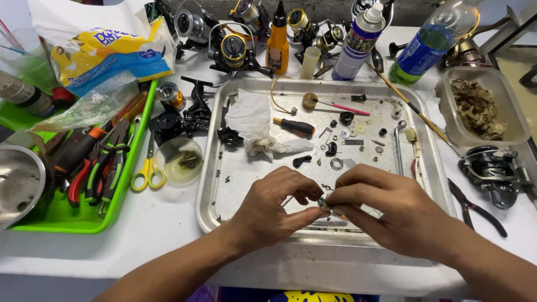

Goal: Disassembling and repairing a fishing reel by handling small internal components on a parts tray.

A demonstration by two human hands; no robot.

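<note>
Both hands [324, 204] pinched on small metal part [323, 203], maybe a bearing, over steel tray [208, 168]; yellow-blue bag [106, 53] top left.

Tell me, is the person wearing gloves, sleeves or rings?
No. The left hand and the right hand are bare, with no gloves or rings showing. Both forearms are bare too, with no sleeves, watch or bracelet in view.

White laminate worktop [168, 223] filling nearly the whole view, scuffed and evenly lit from above with only soft shadows. Along the far edge, a strip of rough grey concrete wall [330, 6]. At the upper right, a patch of pale beige floor [517, 70]. Beneath the near edge, dim grey shade
</note>
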